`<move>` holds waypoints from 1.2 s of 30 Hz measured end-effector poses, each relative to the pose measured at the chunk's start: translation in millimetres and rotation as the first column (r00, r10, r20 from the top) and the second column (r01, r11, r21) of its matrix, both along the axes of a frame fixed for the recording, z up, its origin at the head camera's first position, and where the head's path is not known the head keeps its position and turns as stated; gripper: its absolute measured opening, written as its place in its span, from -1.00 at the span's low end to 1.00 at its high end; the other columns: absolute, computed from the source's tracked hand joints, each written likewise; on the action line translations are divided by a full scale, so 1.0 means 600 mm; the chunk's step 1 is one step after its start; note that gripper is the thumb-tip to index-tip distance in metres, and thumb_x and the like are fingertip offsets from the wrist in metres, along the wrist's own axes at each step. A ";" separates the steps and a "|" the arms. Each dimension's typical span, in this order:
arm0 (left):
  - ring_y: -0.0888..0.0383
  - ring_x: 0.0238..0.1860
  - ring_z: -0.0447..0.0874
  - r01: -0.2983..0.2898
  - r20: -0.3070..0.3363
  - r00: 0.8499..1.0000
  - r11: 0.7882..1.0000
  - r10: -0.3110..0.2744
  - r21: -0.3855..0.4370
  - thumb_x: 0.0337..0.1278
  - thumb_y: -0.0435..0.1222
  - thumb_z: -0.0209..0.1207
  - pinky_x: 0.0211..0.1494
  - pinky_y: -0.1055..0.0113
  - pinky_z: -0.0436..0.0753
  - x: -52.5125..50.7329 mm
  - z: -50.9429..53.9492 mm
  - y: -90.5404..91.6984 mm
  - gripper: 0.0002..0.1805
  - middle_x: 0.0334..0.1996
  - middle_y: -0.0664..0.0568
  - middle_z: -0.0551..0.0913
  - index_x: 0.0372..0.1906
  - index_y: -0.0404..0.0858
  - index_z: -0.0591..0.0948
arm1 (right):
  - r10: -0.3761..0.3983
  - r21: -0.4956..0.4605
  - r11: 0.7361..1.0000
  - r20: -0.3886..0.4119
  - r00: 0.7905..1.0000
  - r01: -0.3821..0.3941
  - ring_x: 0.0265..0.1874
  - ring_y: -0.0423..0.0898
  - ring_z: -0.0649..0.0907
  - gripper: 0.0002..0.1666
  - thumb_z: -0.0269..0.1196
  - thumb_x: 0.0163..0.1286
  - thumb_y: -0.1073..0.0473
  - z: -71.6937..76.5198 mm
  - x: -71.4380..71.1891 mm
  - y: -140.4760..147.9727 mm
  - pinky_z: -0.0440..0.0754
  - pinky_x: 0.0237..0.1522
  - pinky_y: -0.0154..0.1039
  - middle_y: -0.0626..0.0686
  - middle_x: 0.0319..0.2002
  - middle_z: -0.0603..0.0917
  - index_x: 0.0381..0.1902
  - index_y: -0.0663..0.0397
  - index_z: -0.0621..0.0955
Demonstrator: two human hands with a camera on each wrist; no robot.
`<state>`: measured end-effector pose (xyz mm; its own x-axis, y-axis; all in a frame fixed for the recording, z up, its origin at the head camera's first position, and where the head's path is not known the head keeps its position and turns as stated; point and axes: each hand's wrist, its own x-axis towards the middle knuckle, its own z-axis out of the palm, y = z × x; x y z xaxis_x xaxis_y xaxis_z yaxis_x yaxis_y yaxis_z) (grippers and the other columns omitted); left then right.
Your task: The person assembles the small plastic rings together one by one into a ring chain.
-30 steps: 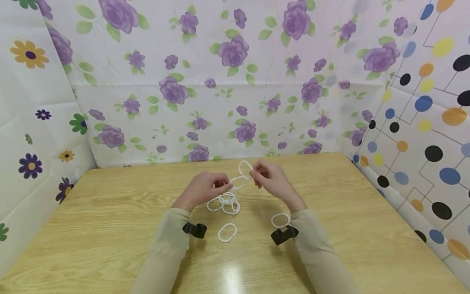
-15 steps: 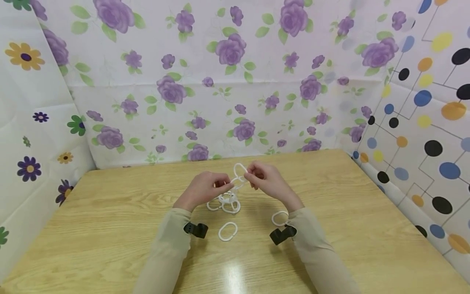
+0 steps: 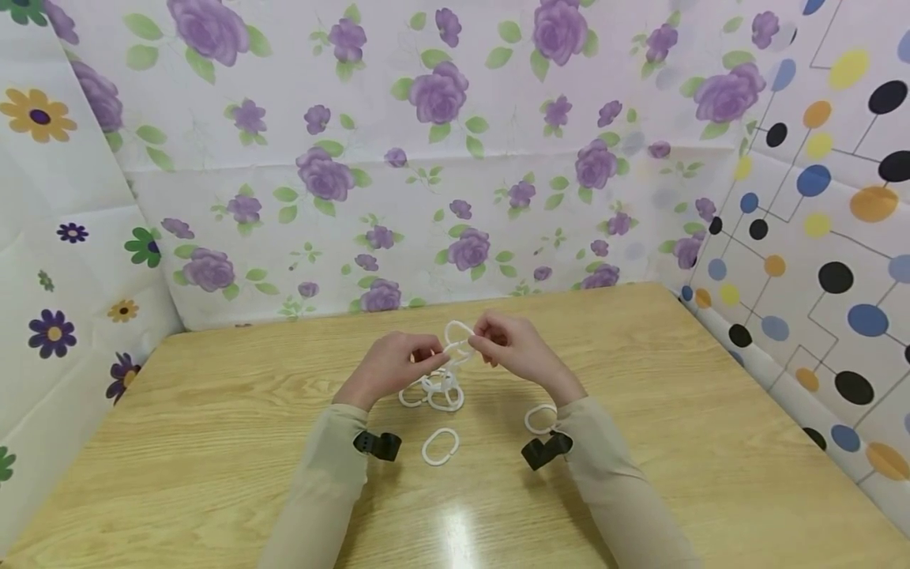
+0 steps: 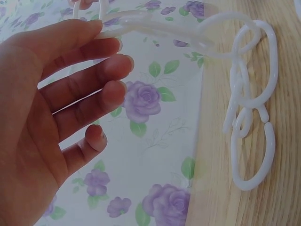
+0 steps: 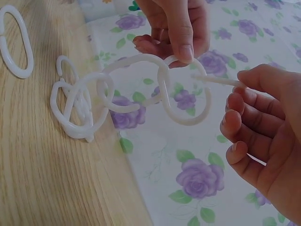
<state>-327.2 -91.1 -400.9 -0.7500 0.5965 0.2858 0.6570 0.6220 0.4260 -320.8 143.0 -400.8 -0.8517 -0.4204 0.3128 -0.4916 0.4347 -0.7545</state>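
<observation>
White oval plastic links form a chain whose heap [image 3: 444, 395] lies on the table in front of the hands. The left hand [image 3: 394, 363] pinches the chain's upper link [image 5: 186, 121] between thumb and index finger. Between thumb and index finger of the right hand [image 3: 522, 352] is another white link [image 3: 455, 324], seen edge-on in the right wrist view. That link meets or overlaps the chain's upper link; whether it is hooked through cannot be told. In the left wrist view the left hand [image 4: 70, 89] has its other fingers loosely bent, with the chain [image 4: 273, 70] trailing to the right.
One loose link [image 3: 441, 447] lies on the wooden table [image 3: 213, 474] nearer the person. Another loose link [image 3: 538, 419] sits beside the right wrist, partly covered by it. Patterned cloths stand behind the table and at both sides.
The right hand has moved left, bringing its link to the chain's upper link by the left hand. The left hand has hardly moved. The head view has shifted slightly.
</observation>
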 end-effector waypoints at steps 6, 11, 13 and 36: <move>0.33 -0.55 0.46 0.002 0.014 1.000 1.000 -0.003 0.011 0.34 -0.07 0.13 -0.41 0.41 0.44 -0.001 -0.001 -0.002 -0.79 -0.57 0.15 0.64 -0.26 -0.06 0.69 | -0.021 -0.005 1.000 0.002 1.000 0.021 -0.63 0.00 0.53 -0.85 0.16 0.46 0.14 0.004 -0.001 0.005 0.43 -0.56 -0.34 0.10 -0.60 0.56 -0.29 0.07 0.58; 0.33 -0.55 0.45 0.015 0.019 1.000 1.000 -0.015 0.018 0.34 -0.06 0.13 -0.39 0.41 0.44 -0.003 -0.005 -0.006 -0.78 -0.55 0.08 0.67 -0.25 -0.06 0.69 | -0.064 -0.028 0.998 -0.002 0.998 0.064 -0.63 -0.02 0.53 -0.82 0.15 0.46 0.12 0.002 -0.001 0.011 0.44 -0.57 -0.33 0.06 -0.60 0.57 -0.27 0.08 0.60; 0.32 -0.54 0.45 0.024 0.025 0.999 0.999 -0.025 0.028 0.34 -0.07 0.13 -0.39 0.40 0.44 -0.004 -0.006 -0.008 -0.79 -0.56 0.09 0.65 -0.24 -0.08 0.69 | -0.086 -0.041 0.995 -0.002 0.996 0.086 -0.63 -0.01 0.54 -0.81 0.15 0.47 0.11 0.002 -0.002 0.014 0.44 -0.56 -0.33 0.05 -0.61 0.57 -0.26 0.09 0.61; -0.05 -0.34 0.68 0.062 0.227 0.972 0.998 -0.068 0.033 0.39 -0.04 0.07 -0.25 0.30 0.54 -0.009 -0.009 -0.007 -0.71 -0.45 0.01 0.69 0.03 -0.07 0.58 | -0.066 -0.041 0.997 -0.049 0.997 0.064 -0.73 -0.18 0.40 -0.74 0.18 0.44 0.10 0.002 0.000 0.002 0.37 -0.63 -0.35 0.02 -0.70 0.47 -0.40 0.14 0.62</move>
